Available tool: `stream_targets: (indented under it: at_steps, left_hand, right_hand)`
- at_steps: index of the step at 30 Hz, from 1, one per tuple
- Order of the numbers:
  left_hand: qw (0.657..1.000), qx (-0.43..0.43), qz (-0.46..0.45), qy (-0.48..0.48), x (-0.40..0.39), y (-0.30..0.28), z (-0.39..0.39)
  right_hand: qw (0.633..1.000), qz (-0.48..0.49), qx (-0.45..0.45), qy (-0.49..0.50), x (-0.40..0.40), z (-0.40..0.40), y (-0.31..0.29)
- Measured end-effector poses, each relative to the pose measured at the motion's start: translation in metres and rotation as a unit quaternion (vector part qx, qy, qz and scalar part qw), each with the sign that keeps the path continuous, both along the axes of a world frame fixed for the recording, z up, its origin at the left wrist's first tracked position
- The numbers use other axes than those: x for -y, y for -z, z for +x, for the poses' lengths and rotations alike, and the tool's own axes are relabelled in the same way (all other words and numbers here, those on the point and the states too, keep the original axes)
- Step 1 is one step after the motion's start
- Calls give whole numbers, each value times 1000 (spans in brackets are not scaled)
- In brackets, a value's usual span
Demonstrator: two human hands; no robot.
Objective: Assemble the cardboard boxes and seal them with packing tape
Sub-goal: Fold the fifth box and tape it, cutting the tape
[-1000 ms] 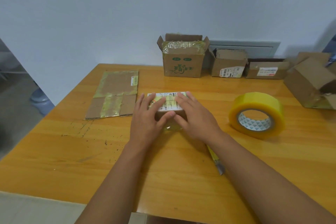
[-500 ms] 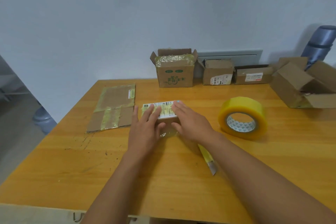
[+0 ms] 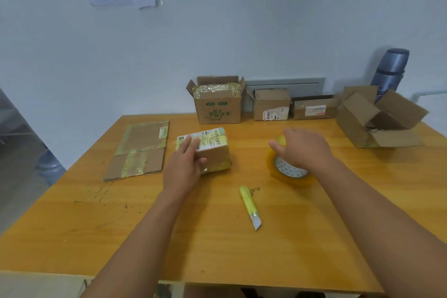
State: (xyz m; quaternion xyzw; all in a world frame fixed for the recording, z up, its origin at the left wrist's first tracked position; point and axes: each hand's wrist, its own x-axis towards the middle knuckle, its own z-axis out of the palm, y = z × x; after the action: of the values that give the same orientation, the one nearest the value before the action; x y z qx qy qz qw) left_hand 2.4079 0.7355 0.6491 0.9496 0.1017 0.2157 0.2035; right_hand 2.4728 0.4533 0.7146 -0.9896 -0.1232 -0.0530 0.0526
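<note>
Small box (image 3: 209,150): stood near the middle of the wooden table (image 3: 72,225) – brown cardboard, squat and rectangular, a white printed label across its top, glossy yellowish tape along its edges.
Left hand (image 3: 183,164): lay on the small box's near left corner, fingers straight over the label, thumb against the front face.
Right hand (image 3: 304,147): was over the tape roll (image 3: 287,172), to the right of the small box; fingers bent down onto the roll's top – whether they gripped it I could not tell.
Tape roll: a thick ring of clear yellow tape, tilted, white patterned core showing.
Utility knife (image 3: 250,207): slim yellow handle with a grey tip, flat on the table in front of the small box, to its right.
Flattened cardboard (image 3: 140,150): left of the small box, striped with old tape.
Green-printed box (image 3: 217,104): behind the small box, flaps up, crinkled shiny film filling its mouth.
Two low labelled boxes (image 3: 271,105): right of that one; contents hidden.
Tipped open box (image 3: 377,118): far right of the small box, flaps splayed, inside dark.
</note>
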Motion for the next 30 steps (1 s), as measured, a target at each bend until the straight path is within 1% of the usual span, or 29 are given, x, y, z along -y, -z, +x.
stream_targets:
  at_steps: [2,6,10,15,20,24,30]
  left_hand:
    - [1000,-4,7,2,10,-3,5]
    - [1000,-18,9,20,29,-4,15]
    - [999,-45,9,23,33,7,24]
    - [999,-47,4,17,26,15,31]
    - [999,-44,0,25,23,16,33]
    - [999,-42,-3,23,22,16,32]
    - [998,-45,-10,31,20,15,31]
  right_hand:
    - [998,42,-38,7,8,0,2]
    - [992,105,-71,8,12,3,-4]
    - [986,133,-102,16,17,9,-6]
    - [985,128,-108,43,15,12,-3]
    - [991,75,-105,19,12,9,-6]
    - [993,61,-103,5,10,7,-10]
    - [997,32,-65,-7,-4,-2,-15]
